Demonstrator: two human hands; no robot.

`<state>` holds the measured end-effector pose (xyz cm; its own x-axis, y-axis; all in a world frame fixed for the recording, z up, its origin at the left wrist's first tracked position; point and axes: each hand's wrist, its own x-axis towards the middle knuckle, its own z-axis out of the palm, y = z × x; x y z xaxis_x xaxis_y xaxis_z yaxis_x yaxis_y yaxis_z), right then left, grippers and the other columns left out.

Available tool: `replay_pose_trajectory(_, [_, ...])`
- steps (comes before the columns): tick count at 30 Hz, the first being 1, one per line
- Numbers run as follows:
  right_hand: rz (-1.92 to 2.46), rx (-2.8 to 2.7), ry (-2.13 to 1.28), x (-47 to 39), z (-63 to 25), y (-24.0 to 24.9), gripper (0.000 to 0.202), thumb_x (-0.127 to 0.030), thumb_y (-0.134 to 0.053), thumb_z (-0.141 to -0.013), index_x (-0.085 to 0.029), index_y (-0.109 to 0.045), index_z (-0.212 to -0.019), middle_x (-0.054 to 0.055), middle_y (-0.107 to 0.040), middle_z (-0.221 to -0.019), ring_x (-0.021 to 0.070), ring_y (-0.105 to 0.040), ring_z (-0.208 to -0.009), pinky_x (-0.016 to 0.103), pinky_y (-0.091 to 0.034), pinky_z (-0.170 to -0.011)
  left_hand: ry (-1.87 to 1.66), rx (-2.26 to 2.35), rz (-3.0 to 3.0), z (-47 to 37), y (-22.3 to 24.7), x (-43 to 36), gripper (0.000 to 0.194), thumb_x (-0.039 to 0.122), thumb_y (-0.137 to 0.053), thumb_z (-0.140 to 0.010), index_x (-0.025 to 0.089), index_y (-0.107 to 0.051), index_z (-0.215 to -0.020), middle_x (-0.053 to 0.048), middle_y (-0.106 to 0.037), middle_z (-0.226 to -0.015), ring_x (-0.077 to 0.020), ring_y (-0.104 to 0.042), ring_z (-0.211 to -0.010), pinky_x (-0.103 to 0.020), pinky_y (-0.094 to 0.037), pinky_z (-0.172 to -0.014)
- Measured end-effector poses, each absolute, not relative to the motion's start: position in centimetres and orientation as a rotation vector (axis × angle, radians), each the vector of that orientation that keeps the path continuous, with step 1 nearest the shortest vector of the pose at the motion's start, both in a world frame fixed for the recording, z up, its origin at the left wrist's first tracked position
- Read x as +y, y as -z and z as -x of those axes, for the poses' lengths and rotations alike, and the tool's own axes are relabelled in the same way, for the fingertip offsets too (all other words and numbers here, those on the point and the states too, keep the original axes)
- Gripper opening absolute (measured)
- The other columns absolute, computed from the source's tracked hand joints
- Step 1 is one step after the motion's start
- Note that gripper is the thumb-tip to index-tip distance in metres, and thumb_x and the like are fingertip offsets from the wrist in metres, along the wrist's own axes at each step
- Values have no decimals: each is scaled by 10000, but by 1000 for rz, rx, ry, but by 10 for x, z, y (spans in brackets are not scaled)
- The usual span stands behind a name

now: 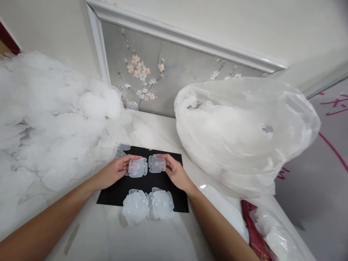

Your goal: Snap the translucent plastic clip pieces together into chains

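Observation:
Above a black sheet (116,194), each of my hands grips a small, clear, notched plastic piece. My left hand (119,167) is closed on the left plastic piece (138,167), its thumb and fingers at the piece's left edge. On the other side, my right hand (175,170) pinches the right plastic piece (157,164) by its right edge. A narrow gap separates the two pieces. Nearer to me, two small stacks of similar pieces lie side by side over the sheet's front edge, a left stack (136,207) and a right stack (161,203).
A large heap of translucent pieces (54,108) spreads across the left. At the right stands a big clear plastic bag (239,137) full of them. Further right lie a red phone-like object (254,232) and a smaller clear bag (277,232). A framed floral panel (168,69) is behind.

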<state>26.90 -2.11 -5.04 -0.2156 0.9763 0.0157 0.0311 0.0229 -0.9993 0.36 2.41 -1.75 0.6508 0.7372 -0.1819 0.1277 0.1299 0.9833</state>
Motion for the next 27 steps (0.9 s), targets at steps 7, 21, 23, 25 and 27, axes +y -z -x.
replay_pose_trajectory(7, [1295, -1445, -1022, -23, -264, 37, 150, -361, -658, -825, -224, -686, -771, 68, -554, -1358, 256, -541, -1208, 429, -404, -1061, -607, 992, -1587, -8, 19, 20, 234, 410, -662, -808, 251, -744, -958, -71, -675, -1244, -290, -636, -1113, -437, -511, -965])
replay_pose_trajectory(21, [1132, -1028, -1653, -28, -271, 23, 311, -361, -780, -705, -216, -665, -956, 0, -702, -842, 144, -656, -702, 280, -522, -653, -637, 1073, -1151, -11, 0, 6, 405, 474, -721, -760, 189, -766, -1045, -71, -739, -891, -191, -614, -723, -297, -488, -633])
replay_pose_trajectory(23, [1125, -1187, -1734, -32, -279, 15, 281, -342, -770, -720, -213, -679, -952, -6, -699, -826, 138, -651, -698, 281, -522, -668, -522, 1002, -1224, -11, -4, 1, 396, 488, -696, -785, 222, -767, -1069, -66, -748, -923, -207, -628, -764, -310, -499, -667])
replay_pose_trajectory(25, [1104, -1456, -1815, -35, -285, 6, 260, -320, -766, -730, -219, -697, -960, 7, -714, -881, 158, -663, -770, 312, -533, -737, -360, 920, -1412, -10, -9, -4, 370, 503, -670, -804, 270, -769, -1073, -46, -740, -907, -213, -624, -760, -321, -505, -685])
replay_pose_trajectory(27, [1104, -1752, -1726, -36, -288, -4, 220, -317, -738, -766, -239, -718, -970, 25, -723, -960, 184, -663, -855, 352, -534, -809, -296, 907, -1665, -7, -13, -4, 344, 503, -661, -806, 303, -770, -1063, -37, -719, -942, -224, -617, -781, -333, -507, -716])
